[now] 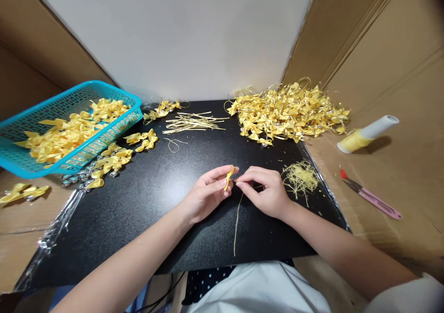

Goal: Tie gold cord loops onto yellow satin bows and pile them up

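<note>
Between the thumb and fingers of my left hand point(208, 193) is a small yellow ribbon bow point(228, 178), held over the middle of the black tabletop. My right hand point(265, 190) is closed in a pinch just right of the bow, its fingertips on a thin yellow cord point(237, 225). One end of that cord hangs down toward the table's front edge. Where the cord meets the bow is hidden by my fingertips.
At the left stands a blue basket point(86, 84) of yellow bows, with loose bows and silver bells point(83, 174) beside it. Cut cords point(194, 122) lie at the back. Rightward are a heap of finished bows point(287, 112), cord scraps point(301, 179), pink snips point(376, 199) and a spool point(367, 135).
</note>
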Motion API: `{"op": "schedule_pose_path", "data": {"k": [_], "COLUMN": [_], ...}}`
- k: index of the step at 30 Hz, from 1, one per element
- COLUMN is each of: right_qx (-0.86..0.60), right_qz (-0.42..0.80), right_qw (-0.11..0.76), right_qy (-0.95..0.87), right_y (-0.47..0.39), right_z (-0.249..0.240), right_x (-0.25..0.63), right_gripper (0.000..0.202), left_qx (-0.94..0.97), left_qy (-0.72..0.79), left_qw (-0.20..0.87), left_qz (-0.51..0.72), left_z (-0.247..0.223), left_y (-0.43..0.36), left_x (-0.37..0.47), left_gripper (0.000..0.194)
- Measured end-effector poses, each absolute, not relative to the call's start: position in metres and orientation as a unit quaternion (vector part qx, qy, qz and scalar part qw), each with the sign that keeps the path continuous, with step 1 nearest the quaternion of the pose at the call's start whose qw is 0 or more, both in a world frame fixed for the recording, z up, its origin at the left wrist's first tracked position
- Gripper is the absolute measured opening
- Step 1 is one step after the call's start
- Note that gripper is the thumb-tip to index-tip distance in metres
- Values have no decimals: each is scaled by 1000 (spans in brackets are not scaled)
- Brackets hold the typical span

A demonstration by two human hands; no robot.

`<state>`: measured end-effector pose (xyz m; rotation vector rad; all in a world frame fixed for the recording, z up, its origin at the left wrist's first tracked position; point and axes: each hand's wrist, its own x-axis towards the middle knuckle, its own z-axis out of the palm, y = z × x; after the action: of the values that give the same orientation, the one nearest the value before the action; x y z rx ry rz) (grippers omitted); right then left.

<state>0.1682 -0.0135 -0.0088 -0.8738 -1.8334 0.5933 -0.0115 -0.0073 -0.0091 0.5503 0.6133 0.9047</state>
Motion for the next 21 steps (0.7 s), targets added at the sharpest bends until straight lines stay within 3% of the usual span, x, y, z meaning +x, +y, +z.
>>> {"op": "schedule_pose_path", "data": {"k": [21], "right_qx": [-358], "right_qz": [247], "right_qw": [497], "right_qy": [-751], "right_y": [-14], "right_z": [-9], "right_x": [168], "right_gripper": [14], "left_qx": [259], "left_qy": [280], "left_qw": [824], "left_qz": [419], "left_z": [-11], "left_y": [-7], "left_x": [-12], "left_gripper": [32]}}
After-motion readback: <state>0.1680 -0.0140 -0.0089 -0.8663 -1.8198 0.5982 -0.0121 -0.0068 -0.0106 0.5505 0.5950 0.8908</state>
